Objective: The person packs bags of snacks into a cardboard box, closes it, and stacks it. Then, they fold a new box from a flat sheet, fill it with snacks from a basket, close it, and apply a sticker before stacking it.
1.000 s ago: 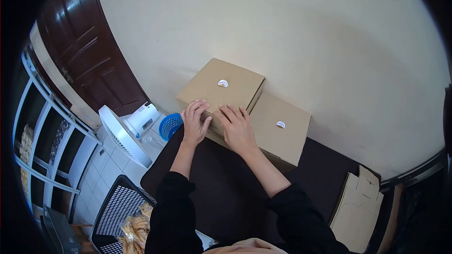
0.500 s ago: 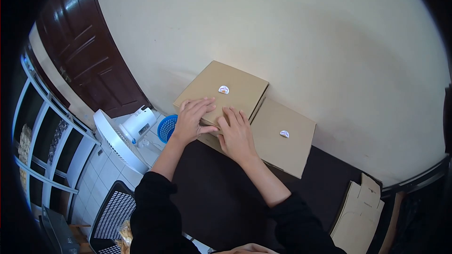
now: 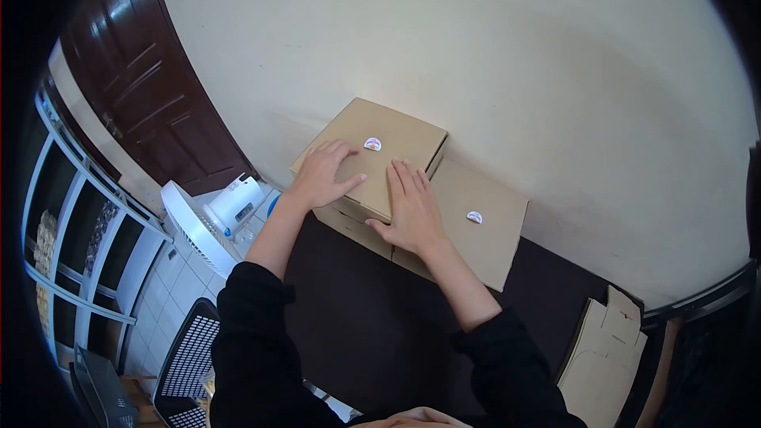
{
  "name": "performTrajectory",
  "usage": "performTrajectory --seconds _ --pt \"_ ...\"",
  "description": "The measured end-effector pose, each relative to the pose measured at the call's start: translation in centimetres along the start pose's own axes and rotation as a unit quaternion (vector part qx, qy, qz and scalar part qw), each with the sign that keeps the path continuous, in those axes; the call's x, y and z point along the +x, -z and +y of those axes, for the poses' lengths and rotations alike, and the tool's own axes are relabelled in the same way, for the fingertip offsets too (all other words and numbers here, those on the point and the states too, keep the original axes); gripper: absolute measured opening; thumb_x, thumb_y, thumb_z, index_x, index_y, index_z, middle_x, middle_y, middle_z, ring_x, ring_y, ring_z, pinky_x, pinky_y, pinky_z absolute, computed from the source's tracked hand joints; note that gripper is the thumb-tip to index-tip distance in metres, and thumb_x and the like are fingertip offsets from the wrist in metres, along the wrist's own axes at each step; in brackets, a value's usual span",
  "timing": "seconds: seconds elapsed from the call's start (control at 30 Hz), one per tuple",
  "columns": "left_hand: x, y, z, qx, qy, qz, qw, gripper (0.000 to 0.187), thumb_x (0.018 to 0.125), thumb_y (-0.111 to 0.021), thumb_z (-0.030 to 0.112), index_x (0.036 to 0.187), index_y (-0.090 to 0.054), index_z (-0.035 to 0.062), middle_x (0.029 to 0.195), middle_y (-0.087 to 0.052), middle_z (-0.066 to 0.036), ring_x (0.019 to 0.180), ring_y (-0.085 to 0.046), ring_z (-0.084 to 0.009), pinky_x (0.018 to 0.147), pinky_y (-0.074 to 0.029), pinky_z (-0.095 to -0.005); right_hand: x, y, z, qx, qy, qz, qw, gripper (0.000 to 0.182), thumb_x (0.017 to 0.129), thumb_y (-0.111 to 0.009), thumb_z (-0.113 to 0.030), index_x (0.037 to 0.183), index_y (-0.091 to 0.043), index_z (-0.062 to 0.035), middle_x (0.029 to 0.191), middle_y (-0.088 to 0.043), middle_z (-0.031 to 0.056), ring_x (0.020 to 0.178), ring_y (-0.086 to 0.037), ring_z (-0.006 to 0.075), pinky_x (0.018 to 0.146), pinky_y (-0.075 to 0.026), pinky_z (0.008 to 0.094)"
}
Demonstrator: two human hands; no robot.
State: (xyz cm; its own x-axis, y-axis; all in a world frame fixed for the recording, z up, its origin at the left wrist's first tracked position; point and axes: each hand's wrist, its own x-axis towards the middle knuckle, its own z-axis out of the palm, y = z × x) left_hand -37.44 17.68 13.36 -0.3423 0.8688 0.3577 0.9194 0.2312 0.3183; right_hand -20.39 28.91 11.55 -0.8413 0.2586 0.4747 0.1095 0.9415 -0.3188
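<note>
A closed brown cardboard box (image 3: 408, 128) sits stacked on a lower carton (image 3: 353, 235) against the wall. Its lid carries a small half-round sticker (image 3: 372, 143). My left hand (image 3: 319, 180) rests on the left part of the lid, fingers and thumb apart. On the lid's front right part lies my right hand (image 3: 414, 208), fingers flat and thumb down at the front edge. Neither hand grips anything. Right beside the stack, a lower cardboard box (image 3: 490, 247) with a similar sticker (image 3: 474, 217) stands on the dark table (image 3: 357, 325).
Flattened cardboard (image 3: 604, 361) lies at the table's right end. To the left are a white fan (image 3: 202, 226), part of a blue basket (image 3: 273, 204) and a black mesh chair (image 3: 190, 357). A brown door (image 3: 151, 71) and a glass-fronted cabinet (image 3: 91, 230) stand farther left.
My hands have spread from the front edge: the left has moved up onto the lid, the right rightward along its front. The view has shifted slightly, and the blue basket is now mostly hidden.
</note>
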Motion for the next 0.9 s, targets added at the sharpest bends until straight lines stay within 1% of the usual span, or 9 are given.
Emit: performTrajectory --seconds 0.13,0.23,0.43,0.5,0.57,0.63,0.73,0.8,0.9 --pt "0.3 -1.7 -0.3 -0.019 0.018 0.063 0.998 0.064 0.075 -0.063 0.039 0.125 -0.042 0.0046 0.113 -0.052 -0.014 0.107 -0.045 -0.0317 0.090 -0.036 -0.0422 -0.3 -0.4 0.1 -0.054 -0.029 -0.055 0.997 0.088 0.066 -0.070 -0.042 0.130 -0.033 0.0042 0.138 -0.032 0.0189 0.131 -0.027 0.0300 0.108 -0.019 0.0464" --pt "0.6 -1.1 0.0 0.000 0.004 0.019 1.000 0.069 0.077 -0.060 0.040 0.133 -0.035 0.0086 0.115 -0.050 -0.014 0.107 -0.044 -0.0316 0.090 -0.035 -0.0415 -0.2 -0.5 0.2 -0.032 -0.035 -0.052 0.998 0.088 0.065 -0.070 -0.042 0.130 -0.033 0.0047 0.137 -0.033 0.0183 0.130 -0.028 0.0299 0.107 -0.018 0.0490" --pt "0.6 -1.1 0.1 0.092 -0.019 -0.022 0.995 0.061 0.081 -0.054 0.040 0.134 -0.035 0.0179 0.114 -0.047 -0.013 0.104 -0.042 -0.0301 0.092 -0.033 -0.0418 -2.8 4.4 1.3 0.097 -0.034 -0.057 0.993 0.081 0.067 -0.069 -0.040 0.130 -0.036 -0.0015 0.137 -0.034 0.0179 0.128 -0.031 0.0299 0.107 -0.018 0.0480" --pt "0.5 -0.8 0.5 0.077 -0.004 -0.027 0.997 0.062 0.080 -0.054 0.040 0.134 -0.035 0.0153 0.115 -0.047 -0.014 0.105 -0.042 -0.0307 0.093 -0.032 -0.0421 -7.2 6.3 2.4 0.027 -0.076 0.090 0.993 0.074 0.069 -0.070 -0.035 0.129 -0.039 -0.0043 0.132 -0.039 0.0174 0.121 -0.038 0.0332 0.104 -0.024 0.0454" --pt "0.6 -0.9 0.5 0.059 0.017 -0.031 0.998 0.063 0.080 -0.054 0.040 0.133 -0.035 0.0127 0.116 -0.046 -0.015 0.106 -0.042 -0.0313 0.093 -0.032 -0.0424 -12.6 5.8 5.1 0.015 -0.180 0.237 0.955 0.071 0.070 -0.071 -0.032 0.127 -0.040 -0.0030 0.127 -0.041 0.0187 0.117 -0.041 0.0317 0.099 -0.030 0.0434" --pt "0.4 -1.4 0.3 0.033 0.021 0.028 0.999 0.064 0.080 -0.055 0.041 0.131 -0.035 0.0075 0.118 -0.045 -0.015 0.109 -0.040 -0.0323 0.095 -0.031 -0.0429 -16.7 4.9 6.1 0.162 -0.389 0.262 0.868 0.066 0.073 -0.071 -0.029 0.125 -0.042 -0.0018 0.122 -0.044 0.0168 0.113 -0.044 0.0284 0.093 -0.036 0.0393" --pt "0.7 -0.8 0.6 0.038 0.026 -0.011 0.999 0.066 0.079 -0.056 0.042 0.129 -0.036 0.0044 0.119 -0.045 -0.016 0.111 -0.039 -0.0331 0.096 -0.029 -0.0435 -19.6 2.8 7.6 0.316 -0.478 0.252 0.780 0.067 0.077 -0.066 -0.039 0.126 -0.040 -0.0020 0.125 -0.042 0.0156 0.116 -0.042 0.0256 0.091 -0.038 0.0387" --pt "0.8 -0.6 0.9 0.044 0.016 -0.004 0.999 0.065 0.078 -0.057 0.042 0.128 -0.037 0.0049 0.119 -0.045 -0.015 0.110 -0.039 -0.0323 0.096 -0.029 -0.0424 -19.6 3.5 6.5 0.505 -0.581 0.128 0.625 0.069 0.079 -0.059 -0.050 0.128 -0.038 -0.0072 0.129 -0.038 0.0153 0.120 -0.036 0.0286 0.092 -0.036 0.0455" --pt "1.1 -0.2 2.1 0.068 -0.001 0.002 0.998 0.065 0.078 -0.058 0.043 0.127 -0.039 0.0054 0.119 -0.045 -0.015 0.110 -0.039 -0.0304 0.096 -0.028 -0.0401 -19.2 3.3 6.2 0.478 -0.561 0.112 0.667 0.076 0.077 -0.056 -0.057 0.131 -0.035 -0.0078 0.132 -0.034 0.0162 0.124 -0.030 0.0289 0.091 -0.036 0.0506"
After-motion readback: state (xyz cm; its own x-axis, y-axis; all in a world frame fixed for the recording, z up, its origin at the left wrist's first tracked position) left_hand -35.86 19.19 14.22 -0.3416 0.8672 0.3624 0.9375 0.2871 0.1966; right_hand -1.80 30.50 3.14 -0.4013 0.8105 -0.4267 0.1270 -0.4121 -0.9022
